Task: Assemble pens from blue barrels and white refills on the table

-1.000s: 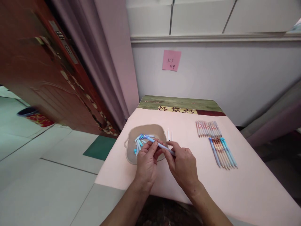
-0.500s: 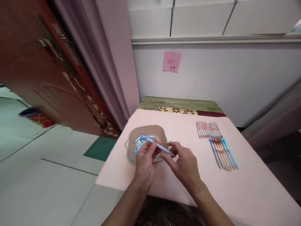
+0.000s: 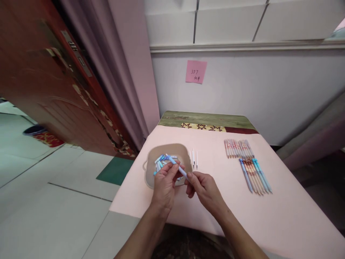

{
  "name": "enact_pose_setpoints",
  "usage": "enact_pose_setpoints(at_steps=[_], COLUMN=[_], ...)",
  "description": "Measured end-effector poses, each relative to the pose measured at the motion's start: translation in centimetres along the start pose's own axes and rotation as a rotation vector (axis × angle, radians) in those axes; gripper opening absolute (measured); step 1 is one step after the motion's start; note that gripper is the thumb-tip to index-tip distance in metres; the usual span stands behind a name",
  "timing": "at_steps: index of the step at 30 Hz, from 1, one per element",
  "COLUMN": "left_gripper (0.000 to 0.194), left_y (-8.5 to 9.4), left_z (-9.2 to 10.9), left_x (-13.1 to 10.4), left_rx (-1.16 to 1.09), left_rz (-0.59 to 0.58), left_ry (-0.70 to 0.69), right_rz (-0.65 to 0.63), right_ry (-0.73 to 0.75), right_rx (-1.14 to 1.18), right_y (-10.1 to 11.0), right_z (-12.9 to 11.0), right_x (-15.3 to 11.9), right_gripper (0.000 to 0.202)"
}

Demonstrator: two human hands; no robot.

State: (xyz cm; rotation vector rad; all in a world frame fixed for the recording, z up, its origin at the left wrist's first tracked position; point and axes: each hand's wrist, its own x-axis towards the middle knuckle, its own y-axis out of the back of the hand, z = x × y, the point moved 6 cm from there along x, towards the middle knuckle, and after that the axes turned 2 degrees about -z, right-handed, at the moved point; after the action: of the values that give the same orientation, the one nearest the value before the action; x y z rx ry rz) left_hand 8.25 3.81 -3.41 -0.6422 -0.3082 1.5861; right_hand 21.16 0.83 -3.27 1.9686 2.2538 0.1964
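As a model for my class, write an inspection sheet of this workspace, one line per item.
Surface: pale pink cloth, green patterned tabletop showing at the far edge.
Job's things: blue pen in hand; thin white sticks beside the beige bin; two rows of pens at right.
Clutter: small blue and white parts jumbled in the bin.
Hands: left and right both grip the pen.
Cables: nothing seen.
Surroundings: wall with pink note; door and curtain at left.

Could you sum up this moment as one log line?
left hand: grips blue pen | right hand: at pen's near end | tray: holds pen parts | white refills: on cloth beside tray
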Motion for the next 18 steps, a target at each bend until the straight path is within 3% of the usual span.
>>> enact_pose_setpoints(at_steps=[6,8,10,13,18], left_gripper=[0.028,0.032,0.033,0.035,0.036], left_y=[5.7,7.1,7.9,8.1,7.8], left_z=[6.5,7.8,8.1,7.2,6.4], left_x=[1.0,0.7,0.3,0.1,0.1], left_rx=[-0.013,0.021,0.051,0.075,0.052], left_rz=[0.214,0.243,0.266,0.271,0.213], left_ry=[-0.218,-0.265,-0.262,-0.196,-0.155], right_rz=[0.271,0.261,0.156,-0.092,-0.21], right_ry=[0.154,0.18,0.211,0.161,0.106], right_rx=[-0.338,-0.489,-0.668,-1.018,-1.154], right_y=[3.6,3.5,1.8,-2.4,-7.5], right_z=[-2.1,-2.8,-3.2,-2.1,0.6], right_x=[1.7,3.3,5.6,9.5,14.3], right_gripper=[0.026,0.02,0.019,0.024,0.023])
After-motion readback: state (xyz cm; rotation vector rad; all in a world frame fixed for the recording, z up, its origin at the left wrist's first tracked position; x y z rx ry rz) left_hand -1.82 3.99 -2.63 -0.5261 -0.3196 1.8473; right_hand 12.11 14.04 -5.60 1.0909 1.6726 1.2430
